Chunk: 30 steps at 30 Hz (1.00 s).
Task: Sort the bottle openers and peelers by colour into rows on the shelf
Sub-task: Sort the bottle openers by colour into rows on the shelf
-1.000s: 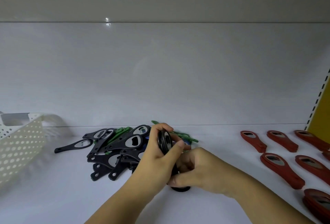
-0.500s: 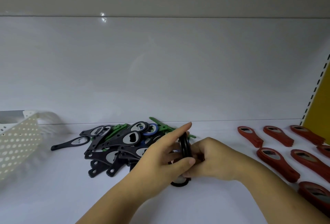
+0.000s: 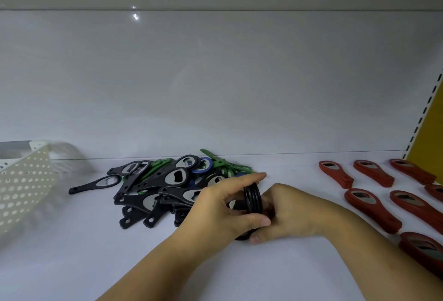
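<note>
Gripping a stack of black bottle openers [image 3: 253, 199] on edge with both hands, left hand [image 3: 223, 207] wrapped over one side, right hand [image 3: 290, 214] curled round the other. It's on the shelf [image 3: 72, 264] just right of the mixed pile [image 3: 167, 181] of black, green and blue ones; red openers [image 3: 371, 207] in rows further right, basket [image 3: 24, 181] far left.

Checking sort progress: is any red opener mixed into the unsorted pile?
No, the pile shows only black, green and blue pieces; the red bottle openers lie apart at right.
</note>
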{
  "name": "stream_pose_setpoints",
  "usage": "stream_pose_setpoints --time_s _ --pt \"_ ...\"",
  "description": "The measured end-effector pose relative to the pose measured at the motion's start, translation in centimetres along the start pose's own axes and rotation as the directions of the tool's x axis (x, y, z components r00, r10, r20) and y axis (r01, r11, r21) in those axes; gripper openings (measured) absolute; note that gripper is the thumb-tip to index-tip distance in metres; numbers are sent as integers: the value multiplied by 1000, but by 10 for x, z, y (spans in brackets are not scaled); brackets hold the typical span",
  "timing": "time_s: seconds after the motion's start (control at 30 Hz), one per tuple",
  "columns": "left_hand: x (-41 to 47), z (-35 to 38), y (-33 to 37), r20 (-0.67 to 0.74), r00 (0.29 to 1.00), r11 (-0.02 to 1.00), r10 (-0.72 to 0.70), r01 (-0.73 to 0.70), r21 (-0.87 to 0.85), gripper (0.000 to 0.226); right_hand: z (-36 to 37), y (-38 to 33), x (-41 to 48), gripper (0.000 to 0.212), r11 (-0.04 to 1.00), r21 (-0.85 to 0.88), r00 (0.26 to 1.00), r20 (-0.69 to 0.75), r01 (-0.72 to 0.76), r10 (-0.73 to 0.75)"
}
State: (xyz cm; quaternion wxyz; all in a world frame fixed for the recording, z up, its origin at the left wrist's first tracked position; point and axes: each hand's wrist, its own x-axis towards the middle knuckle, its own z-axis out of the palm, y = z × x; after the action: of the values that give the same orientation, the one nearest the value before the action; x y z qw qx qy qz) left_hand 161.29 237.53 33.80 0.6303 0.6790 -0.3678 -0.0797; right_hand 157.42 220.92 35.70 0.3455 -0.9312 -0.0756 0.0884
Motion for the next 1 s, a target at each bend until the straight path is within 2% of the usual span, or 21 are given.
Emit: stream_pose_setpoints --time_s 0.1,0.2,0.27,0.47,0.57,0.63,0.7,0.77,0.87,0.93,1.0 --pt "2 -1 2 -24 1000 999 -3 2 -53 56 -1 -2 -1 20 997 73 1000 0 1 -1" --pt "6 -6 6 -115 993 967 -40 9 -254 46 -8 -5 -2 18 975 222 1000 -26 8 -2" --pt "7 -9 8 -132 988 929 -77 23 -370 43 -11 -5 -2 29 952 307 1000 -27 13 -5" --pt "5 -7 7 -119 988 909 -94 37 -416 44 -9 -5 -3 57 967 253 999 -35 -27 36" --pt "7 -7 6 -126 988 901 -95 32 -432 46 -8 -6 -1 61 973 230 993 -104 -31 56" --pt "7 -9 4 -137 984 921 -112 51 -387 52 -5 -7 -1 62 970 241 987 -138 -44 79" --pt "7 -12 4 -155 976 941 -156 99 -324 69 -5 -7 0 60 968 238 981 -154 -82 121" --pt "8 -13 4 -212 954 943 -210 140 -303 75 -9 -7 2 49 965 211 967 -169 -153 190" --pt "9 -11 1 -294 933 969 -207 154 -194 48 -25 -1 7 31 937 160 904 -252 -312 344" --pt "8 -7 -2 -273 951 989 -145 136 -49 31 -37 7 10 30 898 78 843 -316 -434 435" --pt "7 -4 -7 -220 971 990 -99 119 81 23 -49 17 11 33 830 11 773 -357 -558 525"
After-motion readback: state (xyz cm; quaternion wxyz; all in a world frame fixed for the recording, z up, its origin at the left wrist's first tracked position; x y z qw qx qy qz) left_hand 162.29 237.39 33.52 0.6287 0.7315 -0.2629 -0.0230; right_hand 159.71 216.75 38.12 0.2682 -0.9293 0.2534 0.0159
